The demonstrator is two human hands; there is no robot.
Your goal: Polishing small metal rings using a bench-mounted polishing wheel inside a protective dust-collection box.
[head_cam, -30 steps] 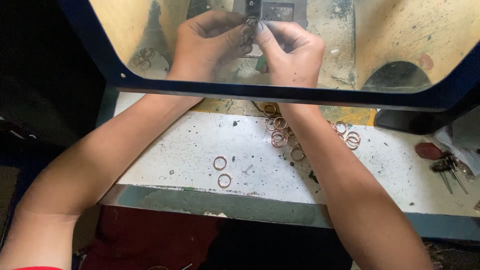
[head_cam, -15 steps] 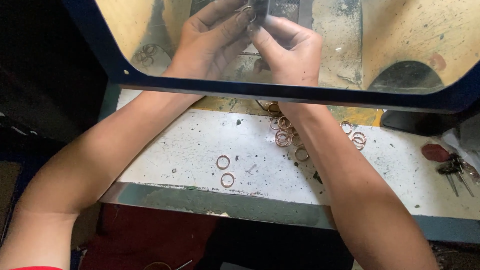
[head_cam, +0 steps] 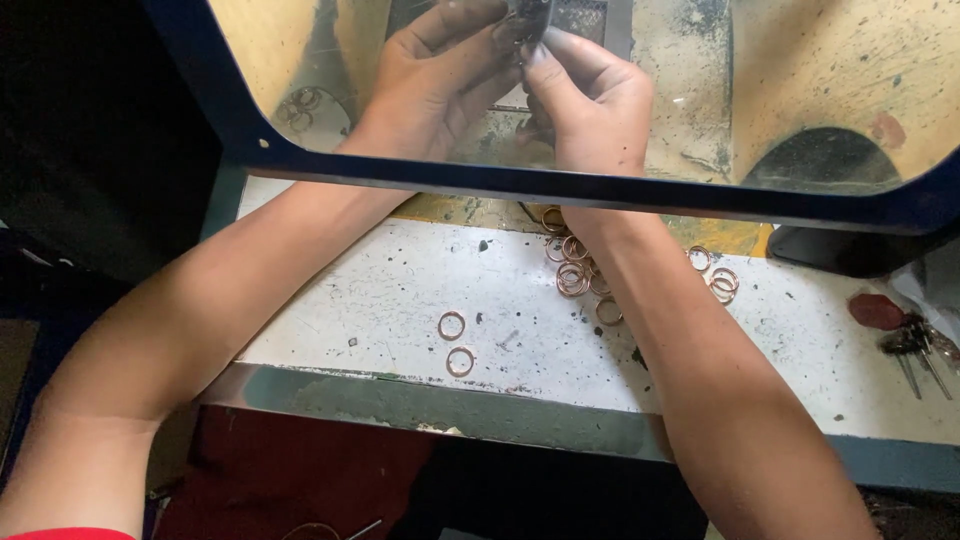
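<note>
Two loose copper rings [head_cam: 455,343] near the worktop's [head_cam: 400,290] front edge, roughly ten more in a pile [head_cam: 580,272], three further right [head_cam: 715,275], two keys [head_cam: 920,355], two hands.

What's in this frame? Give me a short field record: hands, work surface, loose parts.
left hand: behind clear guard, fingertips on a small part at a dark fixture
right hand: same spot, touching the left
guard: transparent panel, blue frame
bench: white, chipped
copper rings: pile by right forearm; two apart
keys: far right
</note>
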